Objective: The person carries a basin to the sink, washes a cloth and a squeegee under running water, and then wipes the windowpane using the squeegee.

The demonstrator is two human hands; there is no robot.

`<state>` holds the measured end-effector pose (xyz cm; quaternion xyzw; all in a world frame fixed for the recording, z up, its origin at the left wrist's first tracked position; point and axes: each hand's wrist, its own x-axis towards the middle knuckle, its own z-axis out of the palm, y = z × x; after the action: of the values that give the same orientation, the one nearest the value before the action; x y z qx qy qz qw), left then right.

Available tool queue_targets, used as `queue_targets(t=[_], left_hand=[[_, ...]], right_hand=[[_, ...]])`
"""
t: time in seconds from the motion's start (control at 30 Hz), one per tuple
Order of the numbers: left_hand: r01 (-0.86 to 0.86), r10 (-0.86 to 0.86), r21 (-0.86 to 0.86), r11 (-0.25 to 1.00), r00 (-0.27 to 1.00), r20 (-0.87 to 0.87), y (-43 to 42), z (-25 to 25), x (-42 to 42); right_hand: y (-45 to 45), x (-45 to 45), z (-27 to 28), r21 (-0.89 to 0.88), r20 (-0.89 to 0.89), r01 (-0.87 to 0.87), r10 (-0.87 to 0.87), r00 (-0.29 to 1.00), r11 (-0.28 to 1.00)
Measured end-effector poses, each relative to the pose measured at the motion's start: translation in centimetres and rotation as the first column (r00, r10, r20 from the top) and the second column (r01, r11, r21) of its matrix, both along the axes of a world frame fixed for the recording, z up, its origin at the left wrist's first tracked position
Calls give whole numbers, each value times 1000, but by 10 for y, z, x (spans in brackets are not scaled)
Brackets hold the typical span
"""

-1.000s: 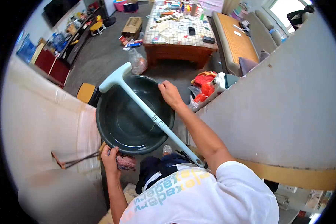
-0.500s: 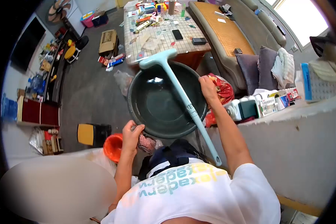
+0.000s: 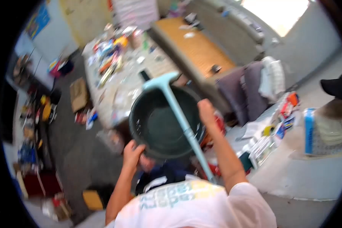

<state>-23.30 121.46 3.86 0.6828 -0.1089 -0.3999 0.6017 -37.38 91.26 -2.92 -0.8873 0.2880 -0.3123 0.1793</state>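
Note:
A large dark basin (image 3: 159,138) is held in front of my body. My left hand (image 3: 132,155) closes on its near left rim, thumb on top. At the right rim my right hand (image 3: 206,111) is wrapped around the edge. Across the basin lies a light-blue T-shaped tool with a long handle (image 3: 180,116). Its crosspiece rests over the far rim, and the handle's lower end reaches towards my shirt, beside my right forearm. Motion blur softens the picture, and the fingers under the rim are hidden.
Beyond the basin is a cluttered table (image 3: 119,100). A sofa with a woven mat (image 3: 195,43) and purple cushions (image 3: 243,87) stands to the right, near a ledge holding boxes (image 3: 264,148). A cardboard box (image 3: 78,95) and a yellow-topped stool (image 3: 93,199) are on the left floor.
My view has turned, so the room appears shifted and tilted. The basin and tool, still between both hands, now overlap the table's near corner. The orange bucket has left view.

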Motion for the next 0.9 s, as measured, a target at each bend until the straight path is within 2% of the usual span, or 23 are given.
queue_targets(t=[0.03,0.07,0.13,0.2,0.3,0.4,0.43,0.57,0.67,0.8,0.83,0.87,0.9], left_hand=[[-14,11,-67,998,999,-47,-20,2,9],[-32,19,-152,988,996,-92,-36,-2,18],[27,-32,-100,995,999,-45,-65,-5,44],[58,-61,-107,993,998,-32,-99,1,66],[104,-120,-164,981,989,-91,-149,14,94],[237,-239,-127,963,971,-2,-190,11,130],[205,-221,-219,954,974,-53,-207,5,139],[282,-308,-275,919,950,-53,-262,19,176],[401,-408,-198,895,913,7,-296,30,202],[421,-435,-194,886,899,-38,-340,41,220],[473,-482,-178,863,876,-5,-351,25,230],[482,-489,-162,861,872,-8,-360,35,231],[467,-486,-229,854,873,-34,-370,25,233]], right_hand=[[-15,9,6,313,97,117,-154,983,943],[-19,15,24,422,111,170,-236,965,891],[-39,28,40,472,70,288,-361,930,833],[-66,38,47,520,34,322,-396,917,791],[-100,49,47,533,61,355,-453,889,768],[-127,62,54,521,40,429,-523,851,738],[-136,65,56,515,41,449,-544,838,730],[-178,80,59,522,19,510,-607,795,684],[-202,93,68,491,10,559,-646,763,668],[-231,101,68,508,1,586,-681,732,631],[-242,100,61,477,-23,617,-693,721,626],[-246,102,63,483,21,587,-679,734,649],[-258,100,52,453,42,590,-677,735,669]])
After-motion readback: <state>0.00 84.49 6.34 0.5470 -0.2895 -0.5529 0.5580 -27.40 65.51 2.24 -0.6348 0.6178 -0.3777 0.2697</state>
